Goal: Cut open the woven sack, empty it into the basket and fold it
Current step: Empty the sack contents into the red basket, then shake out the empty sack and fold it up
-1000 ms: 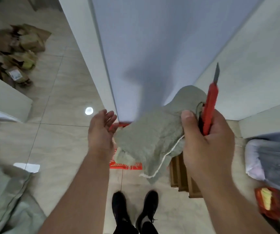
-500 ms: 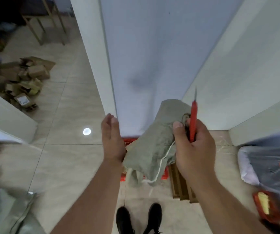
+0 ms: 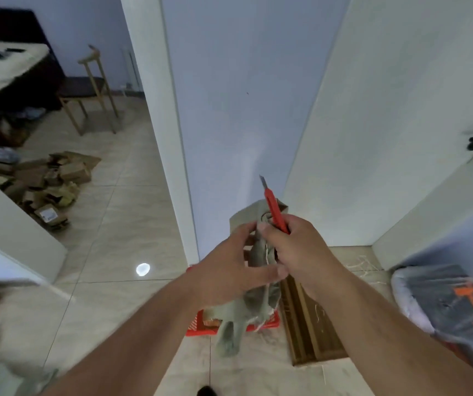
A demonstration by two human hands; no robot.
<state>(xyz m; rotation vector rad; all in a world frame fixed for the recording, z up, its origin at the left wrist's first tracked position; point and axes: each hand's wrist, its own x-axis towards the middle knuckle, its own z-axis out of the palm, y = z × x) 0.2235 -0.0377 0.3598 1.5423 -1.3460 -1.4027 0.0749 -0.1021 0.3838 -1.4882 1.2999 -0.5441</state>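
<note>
The grey-green woven sack (image 3: 241, 312) hangs crumpled between both hands, its lower end dangling over the red basket (image 3: 201, 324) on the floor. My left hand (image 3: 229, 267) grips the sack's middle from the left. My right hand (image 3: 289, 247) pinches the sack's upper part and also holds a red utility knife (image 3: 275, 212), blade out and pointing up. A white string trails down the sack. Most of the basket is hidden behind the sack and my left arm.
A white pillar (image 3: 229, 110) stands straight ahead, a wall to the right. Wooden boards (image 3: 306, 318) lie beside the basket. A plastic-wrapped bundle (image 3: 444, 304) sits at right. Cardboard boxes (image 3: 46, 181) are piled at left, a wooden chair (image 3: 92, 90) beyond them.
My left hand has moved right and closed on the sack, which it was not touching before. The sack is bunched narrower and hangs lower. The view has tilted up.
</note>
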